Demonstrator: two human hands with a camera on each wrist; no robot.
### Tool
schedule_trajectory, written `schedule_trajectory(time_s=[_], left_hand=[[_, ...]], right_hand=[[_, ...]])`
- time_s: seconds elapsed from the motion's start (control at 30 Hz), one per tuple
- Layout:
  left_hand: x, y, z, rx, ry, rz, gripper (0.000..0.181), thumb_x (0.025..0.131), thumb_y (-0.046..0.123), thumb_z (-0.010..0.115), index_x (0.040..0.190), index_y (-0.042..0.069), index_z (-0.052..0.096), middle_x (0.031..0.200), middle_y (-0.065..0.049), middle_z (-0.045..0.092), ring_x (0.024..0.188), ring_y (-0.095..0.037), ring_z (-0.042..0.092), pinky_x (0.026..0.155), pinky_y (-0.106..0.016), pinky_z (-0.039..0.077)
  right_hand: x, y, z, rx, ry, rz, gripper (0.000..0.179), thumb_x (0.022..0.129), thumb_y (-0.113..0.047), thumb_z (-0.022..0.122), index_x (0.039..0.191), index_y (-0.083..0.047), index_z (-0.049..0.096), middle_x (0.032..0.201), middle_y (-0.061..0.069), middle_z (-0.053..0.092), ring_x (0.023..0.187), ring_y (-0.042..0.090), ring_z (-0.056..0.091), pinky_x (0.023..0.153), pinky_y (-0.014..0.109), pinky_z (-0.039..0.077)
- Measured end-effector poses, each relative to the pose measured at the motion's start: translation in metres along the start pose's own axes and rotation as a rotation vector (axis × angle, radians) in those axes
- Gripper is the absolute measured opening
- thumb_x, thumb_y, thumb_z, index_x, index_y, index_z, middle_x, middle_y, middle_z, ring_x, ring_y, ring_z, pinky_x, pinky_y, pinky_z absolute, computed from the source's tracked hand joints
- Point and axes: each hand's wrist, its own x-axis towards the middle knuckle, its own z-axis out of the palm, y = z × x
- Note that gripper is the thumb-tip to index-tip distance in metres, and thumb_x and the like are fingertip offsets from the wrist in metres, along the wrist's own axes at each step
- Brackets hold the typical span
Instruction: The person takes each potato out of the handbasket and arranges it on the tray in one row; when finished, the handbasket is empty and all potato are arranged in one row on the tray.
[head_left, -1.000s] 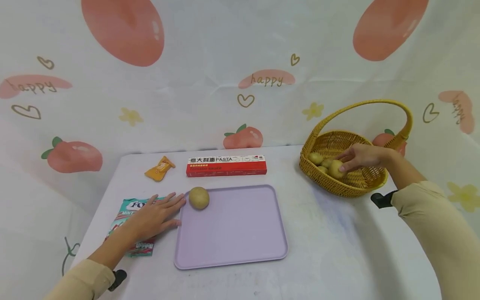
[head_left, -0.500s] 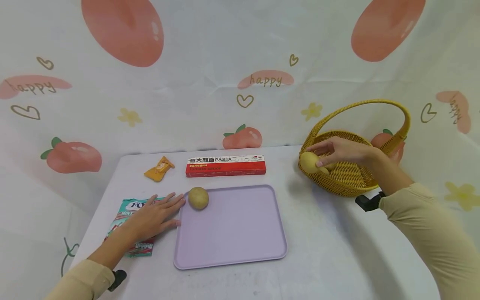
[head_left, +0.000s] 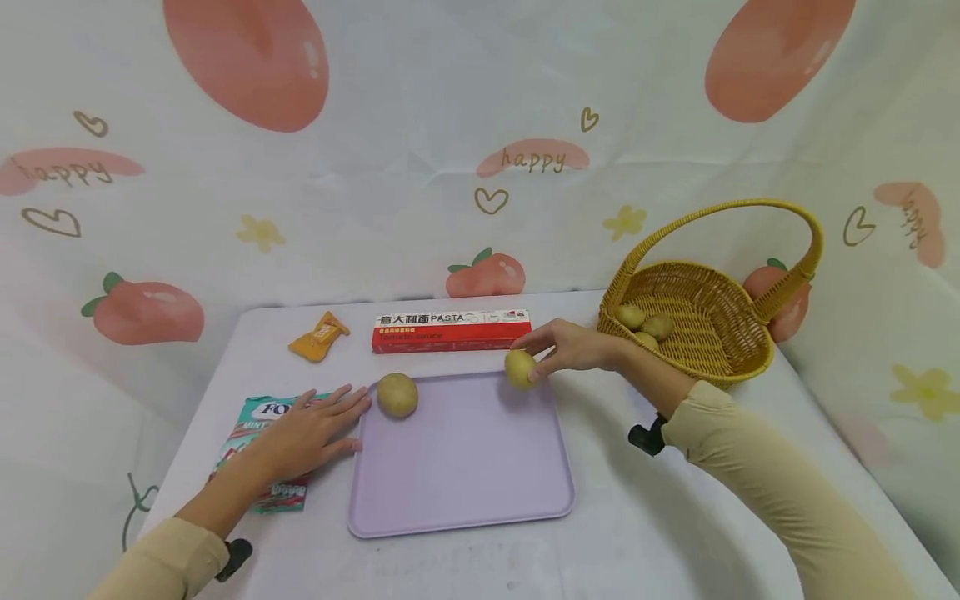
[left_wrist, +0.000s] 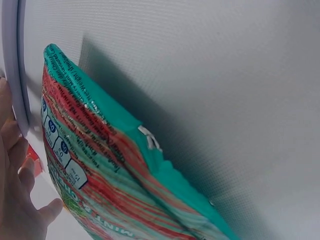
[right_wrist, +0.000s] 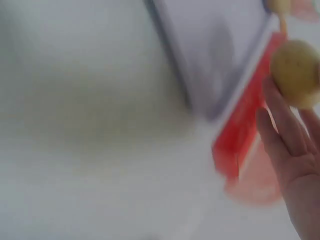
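My right hand [head_left: 573, 346] holds a potato [head_left: 519, 368] between thumb and fingers, above the far right corner of the lilac tray [head_left: 465, 458]. The right wrist view shows the same potato [right_wrist: 294, 73] at the fingertips. Another potato [head_left: 397, 396] rests in the tray's far left corner. Fingers straight and spread, my left hand [head_left: 318, 433] lies at the tray's left edge, partly covering a teal and red candy bag [head_left: 281, 497]. The bag [left_wrist: 115, 165] fills much of the left wrist view, beside the left hand [left_wrist: 20, 185].
A yellow wicker basket [head_left: 701, 337] with a tall handle stands at the back right, several potatoes [head_left: 658, 328] inside. Behind the tray lies a red and white pasta box [head_left: 452, 332]. An orange snack packet [head_left: 320, 337] is at the back left. A printed cloth hangs behind the table.
The right hand has lifted a potato out of the basket and carried it left to the tray's far right corner. The left hand has stayed in place.
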Motion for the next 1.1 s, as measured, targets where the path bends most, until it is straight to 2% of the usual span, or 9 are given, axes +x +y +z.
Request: schedule_trajectory(time_s=[0.27,0.5,0.6,0.73,0.87,1.0,1.1], left_hand=[[-0.001,0.001,0.001,-0.006,0.01,0.005,0.069,0.097,0.051,0.057,0.152,0.012,0.043,0.156,-0.01,0.04,0.143,-0.036,0.037,0.109,-0.069,0.028],[0.002,-0.001,0.0,0.006,0.009,0.01,0.069,0.097,0.052,0.057,0.153,0.013,0.042,0.157,-0.009,0.039,0.144,-0.034,0.036,0.111,-0.068,0.027],[0.002,-0.001,-0.001,0.002,-0.003,0.006,0.069,0.097,0.051,0.057,0.153,0.013,0.041,0.157,-0.009,0.039,0.144,-0.034,0.035,0.111,-0.068,0.027],[0.001,0.0,-0.001,0.005,-0.002,0.005,0.069,0.097,0.05,0.058,0.152,0.012,0.042,0.157,-0.01,0.039,0.144,-0.035,0.035,0.111,-0.067,0.027],[0.001,0.0,-0.001,0.007,-0.004,0.004,0.069,0.097,0.049,0.059,0.152,0.012,0.042,0.157,-0.01,0.039,0.144,-0.035,0.035,0.111,-0.067,0.027],[0.001,0.0,0.0,0.0,-0.008,0.0,0.069,0.097,0.05,0.058,0.152,0.012,0.042,0.157,-0.01,0.038,0.145,-0.035,0.034,0.111,-0.067,0.026],[0.001,0.0,-0.001,0.002,0.001,0.008,0.068,0.097,0.049,0.059,0.152,0.011,0.043,0.156,-0.011,0.039,0.144,-0.036,0.035,0.11,-0.068,0.027]], right_hand=[[0.054,-0.011,0.056,0.015,0.006,-0.036,0.053,0.085,-0.017,0.08,0.134,-0.009,0.063,0.126,0.002,0.067,0.122,0.022,0.061,0.097,0.032,0.052],[0.08,-0.025,0.088,0.084,0.012,-0.058,0.054,0.084,-0.011,0.08,0.134,-0.004,0.062,0.129,0.007,0.065,0.125,0.026,0.059,0.09,0.029,0.056],[0.086,-0.029,0.095,0.086,0.046,-0.065,0.055,0.083,-0.01,0.081,0.134,-0.002,0.061,0.13,0.01,0.065,0.124,0.027,0.06,0.091,0.029,0.055],[0.093,-0.031,0.1,0.005,0.098,-0.072,0.053,0.083,-0.013,0.081,0.132,-0.003,0.062,0.124,0.012,0.068,0.121,0.025,0.063,0.094,0.027,0.053],[0.098,-0.03,0.103,-0.031,0.116,-0.075,0.054,0.084,-0.016,0.081,0.132,-0.001,0.061,0.12,0.017,0.069,0.105,0.02,0.07,0.086,0.024,0.055],[0.094,-0.027,0.103,-0.091,0.131,-0.083,0.056,0.085,-0.022,0.08,0.134,-0.003,0.06,0.12,0.016,0.069,0.104,0.019,0.069,0.09,0.027,0.053],[0.084,-0.027,0.099,-0.159,0.163,-0.092,0.053,0.085,-0.027,0.079,0.132,-0.006,0.063,0.117,0.011,0.071,0.111,0.02,0.066,0.097,0.03,0.049]])
